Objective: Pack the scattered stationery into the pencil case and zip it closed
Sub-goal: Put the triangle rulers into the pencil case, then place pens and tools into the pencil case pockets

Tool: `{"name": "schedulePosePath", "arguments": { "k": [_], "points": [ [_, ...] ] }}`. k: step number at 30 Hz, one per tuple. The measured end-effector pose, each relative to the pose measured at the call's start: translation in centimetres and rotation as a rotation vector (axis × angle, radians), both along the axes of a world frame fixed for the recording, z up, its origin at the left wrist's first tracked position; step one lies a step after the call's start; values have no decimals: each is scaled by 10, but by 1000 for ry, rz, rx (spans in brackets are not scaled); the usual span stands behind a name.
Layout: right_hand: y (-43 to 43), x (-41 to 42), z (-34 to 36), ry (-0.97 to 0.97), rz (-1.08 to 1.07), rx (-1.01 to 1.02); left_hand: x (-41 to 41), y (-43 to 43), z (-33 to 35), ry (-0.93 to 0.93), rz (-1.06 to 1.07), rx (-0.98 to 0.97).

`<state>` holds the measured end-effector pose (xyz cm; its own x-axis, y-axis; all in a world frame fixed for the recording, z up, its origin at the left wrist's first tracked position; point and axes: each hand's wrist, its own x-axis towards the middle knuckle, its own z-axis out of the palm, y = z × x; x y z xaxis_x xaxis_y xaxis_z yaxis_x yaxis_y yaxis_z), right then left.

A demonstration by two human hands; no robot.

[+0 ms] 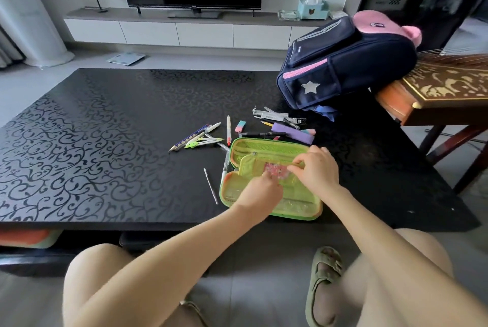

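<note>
The pencil case (272, 181), green with a lime lining, lies open flat at the near edge of the black patterned table (105, 128), its inner flap raised. Both hands are in it: the left hand (260, 194) reaches into the near half with fingers curled down by a pink patterned item (274, 169), though what it grips, if anything, cannot be told; the right hand (317, 168) pinches the upper edge of the flap between thumb and forefinger. Just at 9 o'clock of the case lies a thin metal rod (210, 186), with a pen (225, 165) touching the case's left rim. At 11 o'clock are a green compass (202, 142), a pencil (188, 138) and further pens, and a white-and-red pen (228, 129) stands nearly straight at 12. Beyond the far rim lie a pink-and-teal eraser (240, 126), a black pen (261, 134) and a purple box (291, 131). At 1 o'clock, farther off, a navy and pink backpack (346, 62) rests on the table.
</note>
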<state>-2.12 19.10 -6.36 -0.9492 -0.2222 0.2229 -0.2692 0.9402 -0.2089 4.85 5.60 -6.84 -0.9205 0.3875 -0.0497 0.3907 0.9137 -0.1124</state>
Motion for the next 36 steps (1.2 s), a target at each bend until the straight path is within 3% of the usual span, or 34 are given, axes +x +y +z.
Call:
{"name": "schedulePosePath", "arguments": {
  "k": [3, 7, 11, 15, 20, 25, 28, 32, 36],
  "points": [
    [2, -4, -2, -33, 11, -7, -13, 19, -9, -93, 125, 22],
    [4, -7, -4, -97, 68, -102, -5, 11, -17, -186, 270, 435],
    [10, 7, 2, -228, 199, -140, 15, -37, -12, 52, 263, 607],
    [12, 27, -9, -339, 341, 77, 21, -94, -11, 209, 435, 601],
    [13, 41, -38, -119, 484, 467, 0, -137, -20, 139, 675, 547],
    [29, 35, -28, -212, 485, 480, -12, -138, -44, -70, 827, 542],
    [22, 24, -6, -379, 405, 297, -20, -132, -51, -120, 868, 551],
    [-16, -1, -2, -225, 270, 53, -24, -130, -47, -157, 879, 521],
    [-77, -30, -21, -220, 70, 73, -23, -127, -42, -11, 819, 526]
  ]
}}
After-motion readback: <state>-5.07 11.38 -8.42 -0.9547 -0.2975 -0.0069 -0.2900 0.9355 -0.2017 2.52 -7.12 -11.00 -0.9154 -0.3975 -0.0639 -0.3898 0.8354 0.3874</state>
